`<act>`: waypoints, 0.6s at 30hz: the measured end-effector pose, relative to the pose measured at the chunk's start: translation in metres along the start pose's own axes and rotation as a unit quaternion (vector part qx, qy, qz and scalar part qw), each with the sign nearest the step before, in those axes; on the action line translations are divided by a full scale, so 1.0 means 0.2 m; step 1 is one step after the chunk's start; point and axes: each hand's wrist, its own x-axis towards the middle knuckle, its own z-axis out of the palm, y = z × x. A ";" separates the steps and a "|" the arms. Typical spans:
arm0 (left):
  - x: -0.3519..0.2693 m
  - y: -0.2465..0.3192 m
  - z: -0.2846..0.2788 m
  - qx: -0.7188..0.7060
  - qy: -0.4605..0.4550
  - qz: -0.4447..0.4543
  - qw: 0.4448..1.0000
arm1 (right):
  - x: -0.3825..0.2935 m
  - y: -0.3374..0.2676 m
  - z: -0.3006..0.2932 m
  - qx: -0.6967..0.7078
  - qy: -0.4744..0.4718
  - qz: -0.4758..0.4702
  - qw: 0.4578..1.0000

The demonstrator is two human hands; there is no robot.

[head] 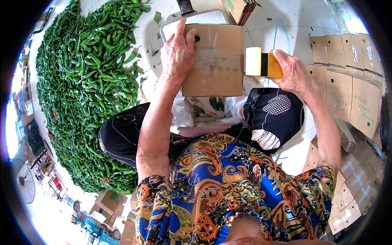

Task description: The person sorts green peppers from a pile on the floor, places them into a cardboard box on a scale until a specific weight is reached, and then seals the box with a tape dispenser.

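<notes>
A cardboard box point(219, 61) with green print and clear tape across its face stands between my hands, over a silver-rimmed tray or platform point(211, 17). My left hand point(179, 50) lies on the box's left edge, its index finger pointing forward and its thumb near a dark round hole; its other fingers are partly hidden. Right of the box, my right hand point(291, 70) grips a yellow and black tape dispenser point(271, 65) with a pale yellow roll end facing the box. Whether the dispenser's tape touches the box cannot be told.
A large heap of green peppers point(95, 92) covers the floor at the left. Cardboard boxes point(340, 88) are stacked at the right. Flattened cartons point(242, 10) stand beyond the box. Clear plastic bags point(182, 111) and leaves lie between my knees.
</notes>
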 end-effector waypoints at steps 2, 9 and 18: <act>-0.01 0.02 -0.01 -0.006 0.008 0.000 1.000 | -0.01 0.06 0.06 0.059 -0.007 -0.005 0.998; -0.01 0.04 -0.09 0.017 0.004 0.025 1.000 | -0.05 0.22 0.41 0.206 -0.007 0.024 0.978; 0.00 0.17 -0.13 -0.045 -0.030 -0.089 0.995 | -0.23 0.42 0.70 0.123 -0.012 0.034 0.992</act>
